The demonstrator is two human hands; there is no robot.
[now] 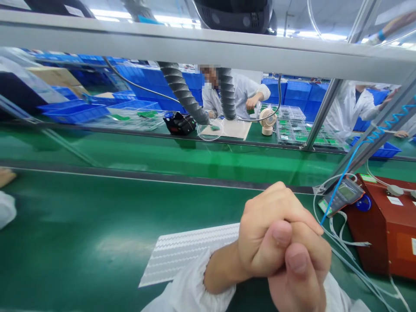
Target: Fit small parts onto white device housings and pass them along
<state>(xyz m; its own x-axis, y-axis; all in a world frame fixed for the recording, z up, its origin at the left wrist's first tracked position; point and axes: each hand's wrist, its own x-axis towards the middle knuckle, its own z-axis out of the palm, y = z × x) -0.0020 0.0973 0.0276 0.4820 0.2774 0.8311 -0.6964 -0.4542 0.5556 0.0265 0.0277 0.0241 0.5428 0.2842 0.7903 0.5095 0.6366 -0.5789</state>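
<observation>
My left hand (266,229) is closed over my right hand (302,268), the two pressed together above the front of the bench. Both thumbs lie side by side on the near side. My right hand's fingers are curled, mostly covered by the left, so whatever may be inside them is hidden. White elastic cuffs circle my wrists. Below and to the left of my hands, a white sheet with rows of wavy lines (185,251) lies flat on the green bench top (81,229), partly covered by my left forearm and sleeve.
At right stand a red-brown box (390,216), a handheld meter (344,195), loose cables and a coiled blue hose (386,125). A grey beam (201,50) crosses overhead. A co-worker in white (240,95) sits opposite, near a small fan (268,121). Another person's hand (6,177) shows at left.
</observation>
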